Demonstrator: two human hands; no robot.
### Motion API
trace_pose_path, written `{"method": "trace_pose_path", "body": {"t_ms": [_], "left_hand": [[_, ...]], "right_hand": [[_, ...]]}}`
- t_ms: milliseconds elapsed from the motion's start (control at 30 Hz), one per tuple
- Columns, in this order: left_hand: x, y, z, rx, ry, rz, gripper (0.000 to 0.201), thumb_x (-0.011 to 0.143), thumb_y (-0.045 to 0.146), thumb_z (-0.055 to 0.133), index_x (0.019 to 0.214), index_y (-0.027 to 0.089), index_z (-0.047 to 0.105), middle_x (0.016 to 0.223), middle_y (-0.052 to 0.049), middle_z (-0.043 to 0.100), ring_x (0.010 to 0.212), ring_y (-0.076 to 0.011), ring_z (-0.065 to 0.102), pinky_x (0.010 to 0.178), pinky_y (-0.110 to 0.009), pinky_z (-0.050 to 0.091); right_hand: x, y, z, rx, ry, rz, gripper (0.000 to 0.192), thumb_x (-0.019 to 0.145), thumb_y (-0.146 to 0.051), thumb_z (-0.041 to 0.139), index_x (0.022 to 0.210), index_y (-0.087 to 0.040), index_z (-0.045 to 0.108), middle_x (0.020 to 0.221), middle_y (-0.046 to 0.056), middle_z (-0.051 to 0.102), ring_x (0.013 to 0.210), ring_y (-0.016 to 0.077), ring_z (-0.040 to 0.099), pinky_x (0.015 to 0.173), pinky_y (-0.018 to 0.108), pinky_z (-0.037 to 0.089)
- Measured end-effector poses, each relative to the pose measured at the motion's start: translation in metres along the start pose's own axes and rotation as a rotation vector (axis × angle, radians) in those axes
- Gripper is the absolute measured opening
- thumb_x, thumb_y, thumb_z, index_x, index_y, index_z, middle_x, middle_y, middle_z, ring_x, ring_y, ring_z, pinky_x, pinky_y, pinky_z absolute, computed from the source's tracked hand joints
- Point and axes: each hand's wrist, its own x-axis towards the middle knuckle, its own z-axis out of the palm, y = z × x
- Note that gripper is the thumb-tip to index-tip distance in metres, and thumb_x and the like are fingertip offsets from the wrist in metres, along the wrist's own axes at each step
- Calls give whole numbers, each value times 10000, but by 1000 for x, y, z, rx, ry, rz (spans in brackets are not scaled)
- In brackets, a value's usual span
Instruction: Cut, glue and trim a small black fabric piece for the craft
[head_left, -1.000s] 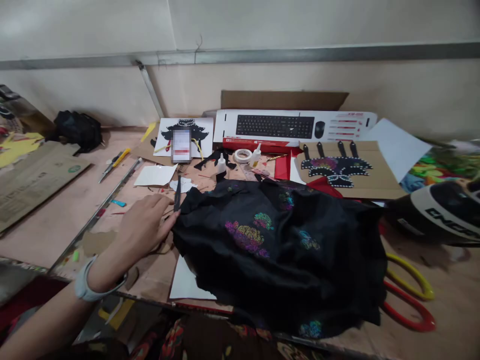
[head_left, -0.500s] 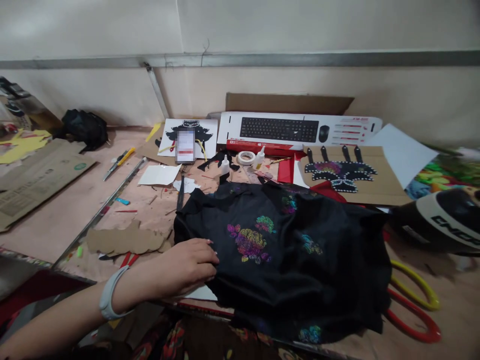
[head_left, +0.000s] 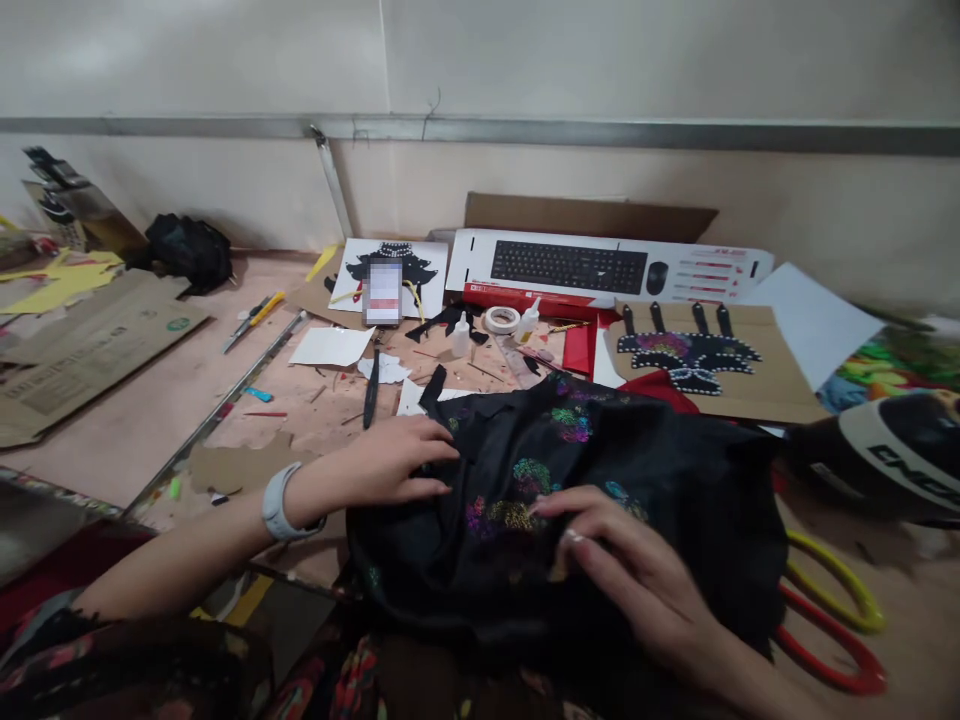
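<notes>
A black fabric (head_left: 480,590) with shiny multicoloured flower prints lies creased over the front of the table and hangs over its edge. My left hand (head_left: 394,465), with a pale band on the wrist, rests on the fabric's left part, fingers stretched and thumb apart. Over the middle of the cloth is my right hand (head_left: 637,565), its fingers half bent and the thumb and forefinger apart. From under the fabric's right side stick out yellow and red scissor handles (head_left: 836,655). A dark-handled tool (head_left: 372,390) lies just beyond my left hand.
Farther back are glue bottles (head_left: 460,335), a tape roll (head_left: 502,320), a phone (head_left: 382,293) and a keyboard box (head_left: 570,268). A beaded black cutout (head_left: 690,355) lies on cardboard at right, near a dark bottle (head_left: 885,460). Utility knives (head_left: 255,320) and flat cardboard (head_left: 97,370) lie left.
My right hand has come into view over the fabric. My left hand has moved up along its left side, where the cloth is now folded and shifted, uncovering white paper and the tool.
</notes>
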Motion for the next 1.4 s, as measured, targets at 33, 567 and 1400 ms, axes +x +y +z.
{"method": "trace_pose_path", "body": {"t_ms": [33,567,1400], "left_hand": [[2,-6,1,110,-14,-34,374,881,404,598,1166,166,642,1125,-137,652,1051,-283,604,905,-396,470],[-50,-30,-25,323,218,-475,329,924,258,392,1162,187,608,1106,-95,695,974,-247,654,848,-355,490],[-18,-1,6,176,221,-156,301,972,349,418,1029,172,655,964,-98,691,907,-224,629,789,-339,460]], "right_hand": [[-2,3,8,-12,-28,-13,218,972,-247,444,815,-222,593,1004,60,674,833,158,664,688,248,552],[-17,63,12,-704,149,-309,193,958,-189,453,861,-183,619,718,56,711,597,169,647,593,284,486],[66,120,-113,-1361,292,214,475,962,-437,394,850,-99,708,596,107,624,453,88,321,480,287,156]]}}
